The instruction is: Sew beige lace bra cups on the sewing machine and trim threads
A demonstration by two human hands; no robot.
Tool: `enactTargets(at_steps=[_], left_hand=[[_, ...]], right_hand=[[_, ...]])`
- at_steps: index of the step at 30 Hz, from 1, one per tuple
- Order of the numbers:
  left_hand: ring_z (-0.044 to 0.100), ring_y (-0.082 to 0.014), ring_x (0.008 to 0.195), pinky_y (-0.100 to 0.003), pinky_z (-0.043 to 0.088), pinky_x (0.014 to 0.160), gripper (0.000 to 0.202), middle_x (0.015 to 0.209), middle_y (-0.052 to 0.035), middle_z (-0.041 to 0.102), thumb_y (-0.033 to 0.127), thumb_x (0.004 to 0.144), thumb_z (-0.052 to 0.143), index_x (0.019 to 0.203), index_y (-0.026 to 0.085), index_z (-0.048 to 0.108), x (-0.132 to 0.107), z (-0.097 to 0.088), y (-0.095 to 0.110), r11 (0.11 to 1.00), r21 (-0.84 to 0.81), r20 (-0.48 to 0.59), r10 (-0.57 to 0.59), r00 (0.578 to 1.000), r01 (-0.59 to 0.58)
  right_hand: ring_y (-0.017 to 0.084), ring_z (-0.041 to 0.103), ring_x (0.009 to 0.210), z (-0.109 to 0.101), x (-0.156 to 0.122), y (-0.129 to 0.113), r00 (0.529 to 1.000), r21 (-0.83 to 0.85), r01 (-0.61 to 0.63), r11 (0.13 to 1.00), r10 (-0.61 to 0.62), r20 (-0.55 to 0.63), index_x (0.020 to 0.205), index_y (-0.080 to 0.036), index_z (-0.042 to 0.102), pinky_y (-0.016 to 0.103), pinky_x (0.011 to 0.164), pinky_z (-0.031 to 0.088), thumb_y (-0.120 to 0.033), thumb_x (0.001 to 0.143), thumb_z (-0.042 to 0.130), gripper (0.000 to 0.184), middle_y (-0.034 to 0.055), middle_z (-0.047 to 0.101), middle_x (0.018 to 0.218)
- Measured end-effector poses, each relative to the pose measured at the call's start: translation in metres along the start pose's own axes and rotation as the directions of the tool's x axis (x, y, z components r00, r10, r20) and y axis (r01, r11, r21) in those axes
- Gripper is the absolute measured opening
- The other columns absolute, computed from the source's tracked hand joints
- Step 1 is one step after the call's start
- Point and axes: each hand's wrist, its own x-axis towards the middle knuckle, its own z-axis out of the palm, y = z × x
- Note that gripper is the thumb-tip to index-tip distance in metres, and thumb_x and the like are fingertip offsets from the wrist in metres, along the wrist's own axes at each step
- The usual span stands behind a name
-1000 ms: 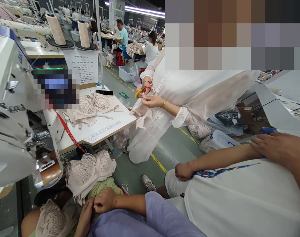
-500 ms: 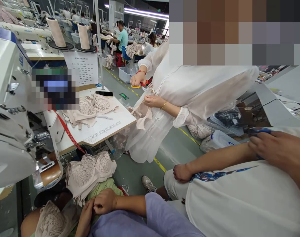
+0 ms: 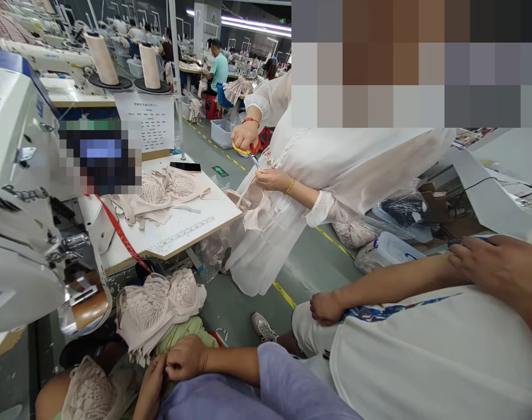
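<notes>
My left hand (image 3: 151, 376) and my right hand (image 3: 186, 357) meet over my lap at the bottom of the head view. The right hand's fingers are curled in against the left fingertips, and the left fingers are pressed together. Anything between them is too hidden to make out. Just beyond the hands, a stack of beige lace bras (image 3: 161, 303) rests on light green cloth (image 3: 185, 338). Another lace bra (image 3: 88, 388) lies over my leg to the left of my hands.
A sewing machine (image 3: 16, 233) stands at left beside a white table (image 3: 191, 224) bearing more bras (image 3: 156, 192) and a phone (image 3: 185, 167). A standing co-worker holds scissors (image 3: 254, 158) and a beige bra (image 3: 252, 204). At right, another person's arm (image 3: 388, 280) is close by.
The co-worker's scissors have turned and come down toward that person's other hand, showing more of the blades. My own hands have stayed together in the same place.
</notes>
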Motion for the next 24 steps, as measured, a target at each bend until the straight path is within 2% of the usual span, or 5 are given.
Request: enactTargets(at_steps=[6,11,17,21,24], left_hand=[[0.072,-0.0323,0.098,-0.038,0.057,0.09,0.042,0.086,-0.0083,0.077,0.061,0.061,0.073,0.071,0.021,0.062,0.005,-0.002,-0.008,1.0,-0.018,0.047,0.019,0.999,-0.018],[0.072,-0.0331,0.096,-0.04,0.058,0.09,0.046,0.083,-0.0084,0.077,0.063,0.056,0.073,0.068,0.021,0.062,0.001,0.001,-0.002,1.0,-0.003,0.016,0.015,1.0,-0.015],[0.072,-0.0321,0.095,-0.036,0.058,0.086,0.045,0.082,-0.0091,0.076,0.063,0.057,0.072,0.068,0.02,0.063,-0.002,0.001,0.0,1.0,0.002,0.023,0.014,1.0,-0.014],[0.072,-0.0316,0.093,-0.035,0.058,0.085,0.044,0.079,-0.008,0.075,0.062,0.056,0.072,0.065,0.021,0.062,-0.003,0.002,0.003,1.0,0.009,0.016,0.021,1.0,-0.021],[0.072,-0.033,0.095,-0.035,0.058,0.084,0.043,0.079,-0.0071,0.075,0.063,0.057,0.07,0.065,0.021,0.063,-0.008,0.005,0.008,0.999,0.036,-0.002,0.024,1.0,-0.024]], right_hand=[[0.006,0.055,0.073,-0.003,0.001,-0.002,0.998,0.049,-0.027,0.998,0.025,0.052,0.076,-0.013,0.067,0.026,0.063,0.035,-0.038,0.086,0.021,0.053,-0.0047,0.06,0.071],[0.007,0.055,0.072,0.001,0.001,0.0,0.999,0.066,-0.016,0.998,0.014,0.036,0.076,-0.013,0.068,0.028,0.066,0.039,-0.034,0.087,0.021,0.053,-0.0022,0.061,0.072],[0.01,0.054,0.062,0.007,0.004,0.004,1.0,0.045,-0.003,0.999,0.002,0.03,0.064,-0.02,0.065,0.025,0.058,0.041,-0.037,0.077,0.041,0.033,-0.0039,0.059,0.062],[0.008,0.055,0.068,-0.002,0.001,-0.001,0.999,-0.002,0.028,1.0,-0.029,-0.035,0.074,-0.022,0.07,0.023,0.062,0.043,-0.034,0.088,0.028,0.046,-0.0047,0.064,0.071],[0.006,0.054,0.066,-0.011,0.001,-0.006,0.996,0.024,0.043,0.999,-0.041,-0.08,0.068,-0.011,0.068,0.028,0.058,0.036,-0.034,0.089,0.017,0.06,0.0002,0.066,0.07]])
